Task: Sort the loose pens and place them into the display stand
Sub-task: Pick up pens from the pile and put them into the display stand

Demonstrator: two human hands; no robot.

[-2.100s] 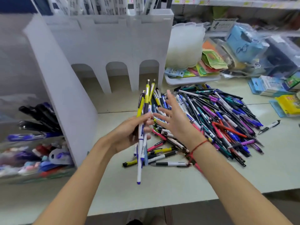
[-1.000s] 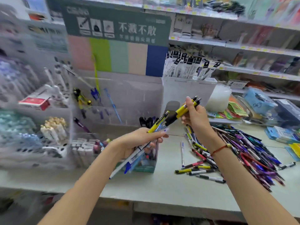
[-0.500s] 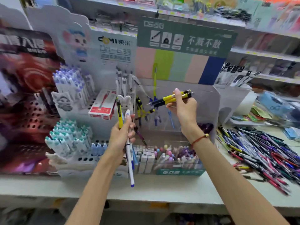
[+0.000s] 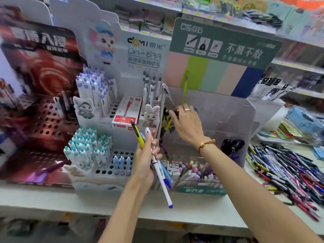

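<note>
My left hand (image 4: 144, 159) grips a small bunch of pens (image 4: 158, 171): one yellow-and-black, the others white and blue, tips pointing down. My right hand (image 4: 187, 125) reaches into the clear display stand (image 4: 220, 118) under the green sign, fingers curled over yellow-and-black pens (image 4: 166, 122) at the stand's left compartment. Whether the fingers still pinch those pens is hidden by the back of the hand. A big pile of loose pens (image 4: 287, 171) lies on the counter at the right.
A white stand (image 4: 98, 106) with rows of capped pens stands to the left. Beside it is a dark red perforated display (image 4: 38, 95). A tray of erasers and small pens (image 4: 192, 172) sits below the clear stand. Shelves of stock run behind. The counter edge (image 4: 105, 206) is near.
My right hand has carried the yellow-and-black pens forward and down from in front of the stand into its left compartment. My left hand keeps its bunch at about the same place.
</note>
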